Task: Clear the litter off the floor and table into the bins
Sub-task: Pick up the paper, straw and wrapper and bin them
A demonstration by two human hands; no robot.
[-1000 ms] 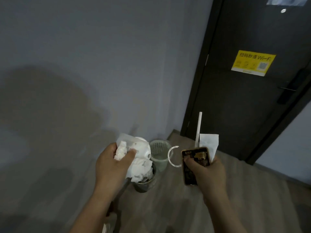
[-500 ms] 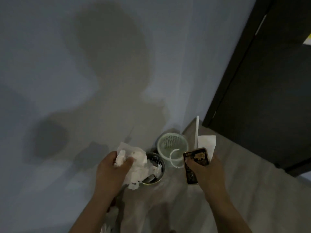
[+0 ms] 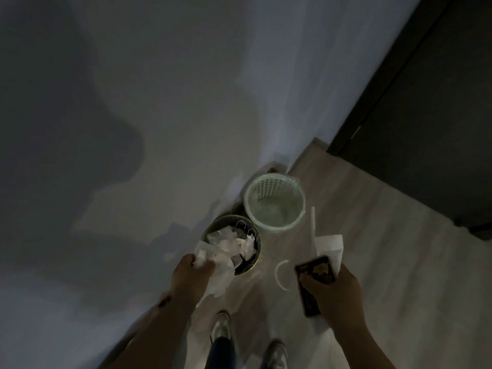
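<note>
My left hand [image 3: 190, 275] grips a wad of crumpled white tissue and plastic [image 3: 218, 270] at the near left rim of a small dark metal bin [image 3: 251, 267], which holds more crumpled white paper. My right hand [image 3: 335, 294] holds a bundle: a dark snack wrapper [image 3: 314, 275], a white straw [image 3: 313, 227], a folded white napkin [image 3: 331, 243] and a thin white ring [image 3: 281, 275]. This hand hovers to the right of the dark bin and in front of a pale green perforated plastic bin [image 3: 275, 206].
Both bins stand on the wooden floor [image 3: 386, 249] against a grey wall [image 3: 159, 102]. A dark door [image 3: 439, 115] rises at the right. My two shoes [image 3: 221, 328] are on the floor just behind the bins.
The view has tilted down to look into the bins. My left hand with the tissue has come over the dark bin's edge; my right hand keeps its bundle beside the green bin.
</note>
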